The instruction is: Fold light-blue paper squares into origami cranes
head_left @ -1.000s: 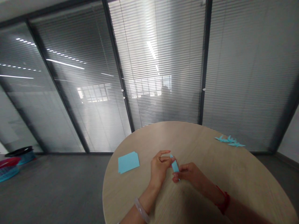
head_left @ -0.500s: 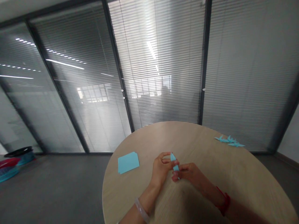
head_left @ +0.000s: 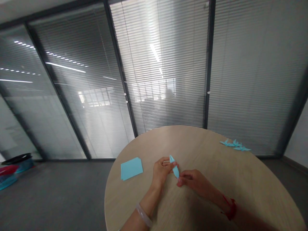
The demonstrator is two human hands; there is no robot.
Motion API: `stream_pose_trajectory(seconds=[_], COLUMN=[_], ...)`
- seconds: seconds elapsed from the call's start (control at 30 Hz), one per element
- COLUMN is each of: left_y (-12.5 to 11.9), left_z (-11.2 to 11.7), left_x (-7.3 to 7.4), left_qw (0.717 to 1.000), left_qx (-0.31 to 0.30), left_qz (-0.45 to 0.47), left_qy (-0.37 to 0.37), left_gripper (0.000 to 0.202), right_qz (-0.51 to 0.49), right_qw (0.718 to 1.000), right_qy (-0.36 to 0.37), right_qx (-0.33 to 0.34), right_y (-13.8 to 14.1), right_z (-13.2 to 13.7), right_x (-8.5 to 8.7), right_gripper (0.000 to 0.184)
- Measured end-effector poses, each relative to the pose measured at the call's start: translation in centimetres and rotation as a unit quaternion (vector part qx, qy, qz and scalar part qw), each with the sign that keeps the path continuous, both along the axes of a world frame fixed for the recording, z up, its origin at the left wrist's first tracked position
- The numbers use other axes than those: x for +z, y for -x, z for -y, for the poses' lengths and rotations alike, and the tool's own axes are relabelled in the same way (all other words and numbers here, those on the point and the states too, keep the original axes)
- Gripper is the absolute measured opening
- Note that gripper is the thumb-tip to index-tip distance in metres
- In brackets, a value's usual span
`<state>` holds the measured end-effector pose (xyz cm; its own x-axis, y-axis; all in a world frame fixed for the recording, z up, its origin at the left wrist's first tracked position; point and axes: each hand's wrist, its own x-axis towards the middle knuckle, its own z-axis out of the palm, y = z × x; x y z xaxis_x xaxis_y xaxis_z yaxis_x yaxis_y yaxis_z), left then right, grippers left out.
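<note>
A narrow, pointed piece of folded light-blue paper [head_left: 175, 169] is held just above the table, tilted with its upper tip to the left. My left hand [head_left: 161, 170] pinches it near the upper half, thumb across its face. At the lower tip, my right hand [head_left: 192, 180] has thumb and fingers pressed together on the paper's end. A stack of flat blue paper sheets [head_left: 131, 168] lies left of my left hand. Several folded blue paper figures with pointed parts [head_left: 235, 145] are grouped near the table's far right edge.
The round wooden table [head_left: 178, 138] stands in front of a glass partition with blinds [head_left: 166, 112]. Containers with blue sides, one with a black rim [head_left: 20, 162] and one with a red top [head_left: 8, 175], are on the floor at far left.
The folded paper and my left hand have shifted slightly left. My right hand's fingers have slid down to the paper's lower tip, leaving more of its face visible.
</note>
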<state>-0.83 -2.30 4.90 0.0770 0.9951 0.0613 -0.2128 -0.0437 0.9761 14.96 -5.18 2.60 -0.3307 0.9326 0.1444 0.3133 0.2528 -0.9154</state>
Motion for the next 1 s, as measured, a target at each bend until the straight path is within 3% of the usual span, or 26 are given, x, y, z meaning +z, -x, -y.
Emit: stream_pose_trajectory(seconds=[0.13,0.23,0.3,0.4,0.63,1.0], left_y=[0.3,0.2,0.1,0.1,-0.1,-0.2], left_z=[-0.1,-0.1,-0.2,-0.4,-0.7,-0.5], left_x=[-0.1,-0.3,-0.5,-1.0,-1.6,-1.8], left_qw=[1.000,0.999,0.999,0.998,0.994,0.987], left_qx=[-0.007,-0.018,-0.030,-0.047,-0.069,-0.112], left_qz=[0.019,0.020,0.014,-0.007,-0.068,-0.110], left_qy=[0.021,0.027,0.027,0.035,0.049,0.046], left_gripper=[0.036,0.035,0.036,0.038,0.040,0.034], right_qz=[0.070,0.127,0.167,0.206,0.225,0.202], right_qw=[0.982,0.939,0.915,0.900,0.896,0.903], right_qy=[-0.163,-0.312,-0.364,-0.383,-0.382,-0.379], right_qx=[-0.066,-0.061,-0.044,-0.035,-0.025,0.012], right_y=[-0.5,-0.8,-0.8,-0.8,-1.5,-1.8], right_z=[0.4,0.3,0.2,0.2,-0.1,-0.1], right_x=[0.1,-0.2,-0.4,-0.4,0.0,0.2], right_gripper=[0.016,0.028,0.031,0.024,0.016,0.022])
